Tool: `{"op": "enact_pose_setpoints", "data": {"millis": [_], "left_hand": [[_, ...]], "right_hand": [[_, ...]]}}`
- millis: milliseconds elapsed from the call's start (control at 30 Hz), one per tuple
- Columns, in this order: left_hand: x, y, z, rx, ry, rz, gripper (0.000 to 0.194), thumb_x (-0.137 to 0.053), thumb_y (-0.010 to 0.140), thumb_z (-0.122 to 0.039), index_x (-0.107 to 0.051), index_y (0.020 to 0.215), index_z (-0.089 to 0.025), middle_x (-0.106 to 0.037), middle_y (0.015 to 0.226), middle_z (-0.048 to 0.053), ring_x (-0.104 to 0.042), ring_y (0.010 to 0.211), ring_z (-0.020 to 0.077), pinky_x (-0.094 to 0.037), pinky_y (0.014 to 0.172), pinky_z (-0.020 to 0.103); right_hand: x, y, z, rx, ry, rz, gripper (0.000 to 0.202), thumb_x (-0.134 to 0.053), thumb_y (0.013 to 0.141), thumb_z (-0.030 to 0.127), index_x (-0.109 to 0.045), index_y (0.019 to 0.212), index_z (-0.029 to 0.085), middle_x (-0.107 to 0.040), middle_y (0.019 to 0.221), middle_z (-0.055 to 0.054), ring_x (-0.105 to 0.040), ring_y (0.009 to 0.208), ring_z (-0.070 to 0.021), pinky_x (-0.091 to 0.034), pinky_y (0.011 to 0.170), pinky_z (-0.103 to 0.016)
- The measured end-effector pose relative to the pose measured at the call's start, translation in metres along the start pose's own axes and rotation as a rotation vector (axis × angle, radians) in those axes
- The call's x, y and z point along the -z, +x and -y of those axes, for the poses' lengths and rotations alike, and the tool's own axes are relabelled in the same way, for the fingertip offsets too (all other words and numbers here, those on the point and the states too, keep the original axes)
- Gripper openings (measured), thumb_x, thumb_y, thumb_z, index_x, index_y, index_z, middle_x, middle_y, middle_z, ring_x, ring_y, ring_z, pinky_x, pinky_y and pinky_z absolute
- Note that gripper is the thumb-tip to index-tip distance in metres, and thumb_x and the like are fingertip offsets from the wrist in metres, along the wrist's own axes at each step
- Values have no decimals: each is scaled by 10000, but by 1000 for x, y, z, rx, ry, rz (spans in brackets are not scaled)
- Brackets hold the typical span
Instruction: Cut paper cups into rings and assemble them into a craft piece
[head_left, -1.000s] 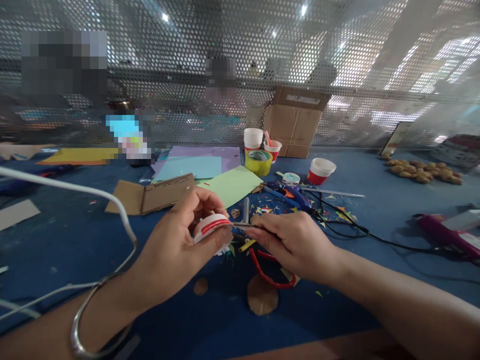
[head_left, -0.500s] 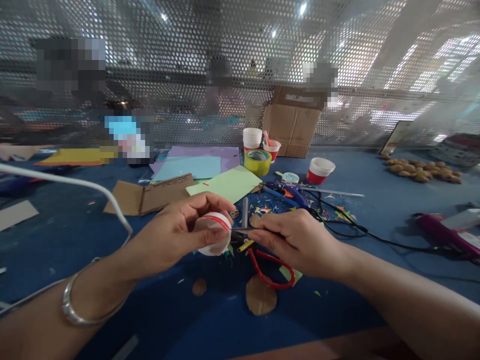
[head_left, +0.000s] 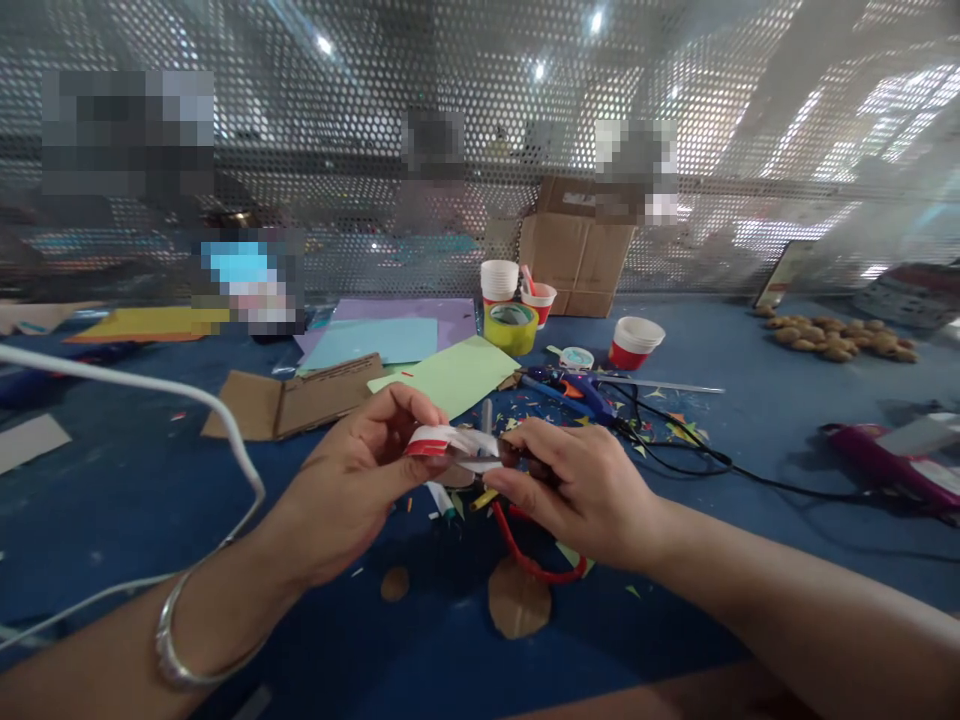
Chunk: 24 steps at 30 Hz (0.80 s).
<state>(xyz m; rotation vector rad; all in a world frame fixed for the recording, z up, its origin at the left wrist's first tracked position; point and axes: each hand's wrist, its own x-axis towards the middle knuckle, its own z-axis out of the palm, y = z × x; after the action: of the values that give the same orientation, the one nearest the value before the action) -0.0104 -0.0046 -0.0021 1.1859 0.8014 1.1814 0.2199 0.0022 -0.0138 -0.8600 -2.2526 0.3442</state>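
Observation:
My left hand (head_left: pixel 367 460) pinches a cut-down paper cup piece (head_left: pixel 429 441), white with a red band, between thumb and fingers. My right hand (head_left: pixel 581 480) is closed around a thin-bladed knife (head_left: pixel 472 460), its handle mostly hidden by the fingers. The blade lies across the cup piece, close to my left thumb. Below my right hand, red-handled scissors (head_left: pixel 541 574) lie on the table, partly covered. A round cardboard disc (head_left: pixel 519 605) sits under their handle, and a smaller disc (head_left: pixel 394 583) lies to its left.
Coloured paper sheets (head_left: pixel 450 372) and folded cardboard (head_left: pixel 322 398) lie beyond my hands. Yellow tape (head_left: pixel 511 330), paper cups (head_left: pixel 636 345) and a cardboard box (head_left: pixel 577 262) stand further back. A blue glue gun (head_left: pixel 596 400) trails a black cable among paper scraps. A white cable (head_left: pixel 225 420) crosses the left.
The cup piece has turned in my left hand, from its round face showing to a more edge-on view. The knife blade has moved left, across it.

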Motion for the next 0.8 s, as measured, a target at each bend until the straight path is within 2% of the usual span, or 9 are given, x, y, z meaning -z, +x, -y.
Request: {"op": "enact_pose_setpoints", "data": {"millis": [100,167,233,433,567,700,800], "left_hand": [[-2,-1,1,-28,-25,8,262,-911,790,-190,-650,799,-213,-673,865,-18,-730,957,159,-595,797,187],[-2,-3,3,-39,-19,14,268,-891,806,-165,-629,775,-216,-658,891,-11,-719,1113,206,-600,880,224],[-1,-5,5,-65,2,25,269,-866,825,-143,-614,769,-216,-636,922,-10,-706,1165,216,-597,899,231],[-2,-10,9,-199,114,111,262,-785,917,-174,-564,780,-215,-584,938,-8,-698,1171,224,-581,955,290],[-3,-12,9,-279,236,119,304,-747,922,-148,-518,729,-203,-599,892,-7,-710,1083,209,-552,930,286],[-2,-14,9,-241,213,101,345,-756,899,-121,-473,723,-210,-606,872,-16,-683,954,183,-531,818,274],[-1,-14,10,-206,180,80,355,-757,892,-113,-460,729,-215,-604,873,-15,-668,962,195,-515,784,278]], "right_hand": [[-1,0,1,21,21,-24,343,-559,1079,444,-625,891,164,-558,636,35,-443,532,-104,-298,530,-239],[-1,1,2,28,31,-27,342,-556,1082,443,-622,896,164,-555,638,36,-432,522,-100,-300,523,-235],[-1,1,2,38,37,-31,339,-550,1086,445,-619,907,166,-557,640,38,-430,518,-98,-304,519,-232],[-2,0,7,91,-12,-35,352,-524,1098,475,-599,923,179,-597,662,29,-473,529,-107,-322,535,-258],[-2,-2,9,136,-32,-45,358,-491,1113,480,-587,937,183,-631,680,15,-514,538,-115,-344,540,-266],[-2,-2,10,180,-65,-77,345,-496,1116,462,-607,988,161,-672,716,-2,-551,555,-118,-360,547,-266],[0,-1,10,182,-74,-82,345,-499,1113,457,-608,976,161,-669,706,1,-544,546,-115,-353,536,-266]]}}
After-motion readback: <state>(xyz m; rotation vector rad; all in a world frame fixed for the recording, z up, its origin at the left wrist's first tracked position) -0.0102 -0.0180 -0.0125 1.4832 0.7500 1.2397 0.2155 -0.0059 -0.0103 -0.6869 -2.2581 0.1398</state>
